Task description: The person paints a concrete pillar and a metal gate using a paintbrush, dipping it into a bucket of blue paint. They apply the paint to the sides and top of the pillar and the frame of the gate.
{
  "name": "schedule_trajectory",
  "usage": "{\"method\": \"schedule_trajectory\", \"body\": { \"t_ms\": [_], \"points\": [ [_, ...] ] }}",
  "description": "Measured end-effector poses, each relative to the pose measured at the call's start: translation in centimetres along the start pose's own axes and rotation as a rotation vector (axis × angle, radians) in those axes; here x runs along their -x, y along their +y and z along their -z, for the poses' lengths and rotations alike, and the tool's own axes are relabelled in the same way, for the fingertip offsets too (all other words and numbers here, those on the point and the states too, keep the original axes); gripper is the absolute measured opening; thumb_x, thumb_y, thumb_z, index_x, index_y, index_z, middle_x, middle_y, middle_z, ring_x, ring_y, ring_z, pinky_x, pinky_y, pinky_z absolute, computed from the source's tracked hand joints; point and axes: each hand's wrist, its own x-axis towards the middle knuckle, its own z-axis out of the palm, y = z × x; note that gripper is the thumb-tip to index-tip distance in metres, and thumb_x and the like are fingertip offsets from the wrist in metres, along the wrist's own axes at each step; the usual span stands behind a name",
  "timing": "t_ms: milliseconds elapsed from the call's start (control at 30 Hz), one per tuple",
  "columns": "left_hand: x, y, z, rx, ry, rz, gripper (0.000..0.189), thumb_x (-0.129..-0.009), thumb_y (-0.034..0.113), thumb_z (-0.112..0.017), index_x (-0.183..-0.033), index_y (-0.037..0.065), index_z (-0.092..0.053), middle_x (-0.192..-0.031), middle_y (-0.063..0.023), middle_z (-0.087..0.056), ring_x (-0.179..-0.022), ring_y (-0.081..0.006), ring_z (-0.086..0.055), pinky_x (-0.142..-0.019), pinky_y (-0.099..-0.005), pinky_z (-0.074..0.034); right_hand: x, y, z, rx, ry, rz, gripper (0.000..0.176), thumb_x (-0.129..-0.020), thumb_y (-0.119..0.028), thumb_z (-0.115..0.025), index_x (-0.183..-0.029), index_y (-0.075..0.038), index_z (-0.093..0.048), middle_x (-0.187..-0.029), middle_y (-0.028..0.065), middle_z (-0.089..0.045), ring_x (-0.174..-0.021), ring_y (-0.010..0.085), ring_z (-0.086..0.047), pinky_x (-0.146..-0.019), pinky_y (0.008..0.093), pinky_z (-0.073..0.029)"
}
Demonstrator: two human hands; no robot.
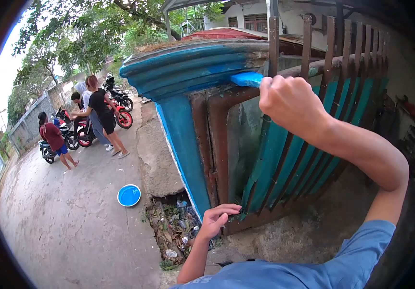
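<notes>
My right hand is closed in a fist around a paintbrush, whose head is covered in bright blue paint. The brush head lies against the right end of the stepped ledge on top of a blue pillar. Fresh, brighter blue shows on part of that ledge, beside darker, stained blue. Low by the pillar's foot, my left hand has its fingers stretched out and holds nothing. Next to the pillar stands a brown metal gate frame; my right forearm passes in front of the gate's green panels.
A basin of blue paint sits on the concrete road. Between road and pillar runs a ditch with leaves and litter. Several people stand around parked motorbikes at the left. Brown gate bars rise at the upper right.
</notes>
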Motion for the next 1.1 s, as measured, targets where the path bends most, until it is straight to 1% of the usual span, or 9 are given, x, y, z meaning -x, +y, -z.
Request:
{"method": "schedule_trajectory", "body": {
  "t_ms": [233,300,433,500,600,800,933,1033,1100],
  "points": [
    [1.0,-0.1,0.7,0.009,0.028,0.057,0.032,-0.094,0.026,-0.054,-0.101,-0.003,-0.068,-0.113,-0.0176,-0.064,-0.109,-0.0267,-0.058,-0.096,-0.0372,-0.042,-0.9,-2.5,1.6,0.142,-0.196,-0.065,0.004,-0.07,-0.008,-0.068,-0.07,-0.01,-0.072,-0.065,0.0003,-0.063,-0.067,0.0158,-0.066,-0.053,0.026,-0.052],
    [1.2,0.2,0.8,-0.03,0.102,0.083,0.046,-0.091,0.041,-0.056,-0.095,-0.003,-0.07,-0.108,-0.0197,-0.065,-0.106,-0.0301,-0.061,-0.095,-0.0409,-0.044,-0.9,-2.1,2.6,0.144,-0.213,-0.079,0.005,-0.07,-0.008,-0.068,-0.071,-0.01,-0.072,-0.064,0.0006,-0.063,-0.067,0.016,-0.066,-0.053,0.0264,-0.052],
    [1.7,-0.2,1.8,-0.006,0.141,0.083,0.046,-0.091,0.041,-0.056,-0.095,-0.003,-0.07,-0.108,-0.0199,-0.065,-0.105,-0.03,-0.061,-0.094,-0.0404,-0.044,-0.2,-1.1,3.5,-0.245,0.003,-0.151,0.007,-0.076,-0.011,-0.066,-0.071,-0.006,-0.064,-0.059,0.0062,-0.061,-0.054,0.0197,-0.065,-0.045,0.0299,-0.049],
    [1.9,-0.6,2.3,0.049,0.095,0.085,0.033,-0.094,0.026,-0.054,-0.1,-0.003,-0.069,-0.113,-0.0172,-0.063,-0.11,-0.0258,-0.058,-0.096,-0.0365,-0.042,-0.1,-2.0,3.0,-0.446,0.169,-0.201,0.019,-0.084,-0.018,-0.063,-0.073,-0.005,-0.054,-0.054,0.0099,-0.057,-0.044,0.024,-0.06,-0.039,0.0334,-0.046],
    [1.8,-0.6,2.2,0.041,0.069,0.091,0.033,-0.094,0.026,-0.055,-0.1,-0.003,-0.068,-0.113,-0.0169,-0.063,-0.11,-0.0255,-0.057,-0.096,-0.0364,-0.042,-1.2,-4.2,1.8,-0.608,0.352,-0.237,0.021,-0.085,-0.02,-0.062,-0.072,-0.005,-0.055,-0.053,0.0095,-0.056,-0.044,0.0258,-0.06,-0.039,0.0347,-0.046],
    [2.5,-1.1,2.4,0.109,0.096,0.109,0.036,-0.092,0.03,-0.056,-0.101,-0.002,-0.069,-0.113,-0.0166,-0.064,-0.109,-0.0247,-0.058,-0.093,-0.0358,-0.043,0.0,-5.9,-1.1,-0.736,0.287,-0.552,0.02,-0.086,-0.02,-0.06,-0.076,-0.003,-0.056,-0.06,0.0161,-0.061,-0.052,0.0337,-0.061,-0.048,0.0422,-0.049],
    [2.9,-0.4,3.1,0.037,0.105,0.144,0.038,-0.092,0.032,-0.056,-0.101,-0.002,-0.069,-0.113,-0.0171,-0.064,-0.108,-0.025,-0.058,-0.093,-0.0363,-0.044,1.8,-6.7,-1.3,-0.674,0.188,-0.787,0.021,-0.088,-0.018,-0.059,-0.094,0.002,-0.061,-0.063,0.0173,-0.062,-0.056,0.0338,-0.064,-0.05,0.0413,-0.05],
    [2.2,-0.2,3.3,-0.06,0.119,0.118,0.046,-0.091,0.04,-0.053,-0.096,-0.003,-0.07,-0.108,-0.02,-0.065,-0.103,-0.0275,-0.061,-0.087,-0.0373,-0.046,2.2,-6.8,-0.4,-0.547,0.064,-0.874,0.038,-0.086,-0.011,-0.057,-0.116,0.012,-0.056,-0.067,0.0188,-0.064,-0.059,0.0324,-0.067,-0.053,0.0373,-0.053],
    [1.5,0.5,3.2,-0.054,0.093,0.102,0.046,-0.091,0.04,-0.053,-0.096,-0.003,-0.07,-0.108,-0.0201,-0.065,-0.103,-0.0275,-0.061,-0.087,-0.0373,-0.046,2.0,-6.6,0.2,-0.5,0.011,-0.893,0.037,-0.085,-0.009,-0.057,-0.115,0.013,-0.056,-0.067,0.0196,-0.064,-0.06,0.032,-0.067,-0.052,0.0368,-0.053]
  ]
}}
